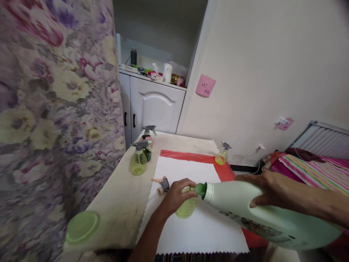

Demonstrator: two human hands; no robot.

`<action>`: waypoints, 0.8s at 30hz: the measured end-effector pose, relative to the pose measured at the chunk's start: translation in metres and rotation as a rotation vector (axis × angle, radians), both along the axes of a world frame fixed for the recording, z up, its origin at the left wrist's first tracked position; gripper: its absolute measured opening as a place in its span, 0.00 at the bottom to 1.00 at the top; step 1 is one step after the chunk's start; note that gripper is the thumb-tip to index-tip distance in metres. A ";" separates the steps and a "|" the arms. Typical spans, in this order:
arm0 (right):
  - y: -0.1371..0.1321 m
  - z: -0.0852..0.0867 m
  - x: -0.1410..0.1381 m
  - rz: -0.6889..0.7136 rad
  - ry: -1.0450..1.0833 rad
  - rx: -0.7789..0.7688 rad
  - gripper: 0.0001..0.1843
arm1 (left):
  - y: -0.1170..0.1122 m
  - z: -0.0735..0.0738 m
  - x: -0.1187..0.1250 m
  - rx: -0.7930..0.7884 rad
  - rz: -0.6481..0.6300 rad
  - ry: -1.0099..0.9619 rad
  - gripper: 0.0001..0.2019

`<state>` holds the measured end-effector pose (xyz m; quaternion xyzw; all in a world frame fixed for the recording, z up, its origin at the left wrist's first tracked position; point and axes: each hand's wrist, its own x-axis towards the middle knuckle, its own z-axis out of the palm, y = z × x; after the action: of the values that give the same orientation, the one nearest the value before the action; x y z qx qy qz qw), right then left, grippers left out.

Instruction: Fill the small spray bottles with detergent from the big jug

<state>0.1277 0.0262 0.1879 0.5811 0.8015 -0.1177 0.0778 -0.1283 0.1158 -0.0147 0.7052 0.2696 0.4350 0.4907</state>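
Observation:
My left hand (pixel 181 194) is closed around the neck of a small yellow-green translucent bottle (pixel 187 209) that stands on a white sheet (pixel 201 233). In my right hand (pixel 268 189) is a large pale green jug (pixel 234 196), tipped on its side. Its green spout (pixel 201 189) meets the small bottle's mouth, beside my left fingers. Whether liquid is flowing I cannot tell. A grey and peach spray head (pixel 163 185) lies on the sheet just left of my left hand.
Several spray bottles, one yellow-green (pixel 138 163), stand at the table's left back. Another spray bottle (pixel 222 154) stands at the back right, by a red sheet (pixel 188 156). A green lid (pixel 82 226) lies at the front left. A floral curtain (pixel 60 120) hangs on the left.

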 end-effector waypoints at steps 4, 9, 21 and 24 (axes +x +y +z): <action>0.000 0.000 0.001 -0.026 0.058 -0.060 0.17 | 0.000 0.002 0.000 0.003 0.002 0.000 0.08; -0.004 -0.002 0.002 -0.022 0.058 -0.033 0.17 | 0.000 0.001 -0.001 0.003 0.005 -0.003 0.08; -0.007 -0.048 0.029 -0.066 0.291 -0.041 0.28 | 0.000 0.003 -0.002 0.029 -0.005 -0.001 0.08; -0.007 -0.054 0.034 -0.047 0.342 -0.041 0.29 | 0.000 0.002 0.000 0.034 -0.008 -0.001 0.08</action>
<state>0.1616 0.0189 0.1343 0.5693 0.7868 -0.2329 -0.0509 -0.1287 0.1156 -0.0126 0.7143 0.2589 0.4379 0.4806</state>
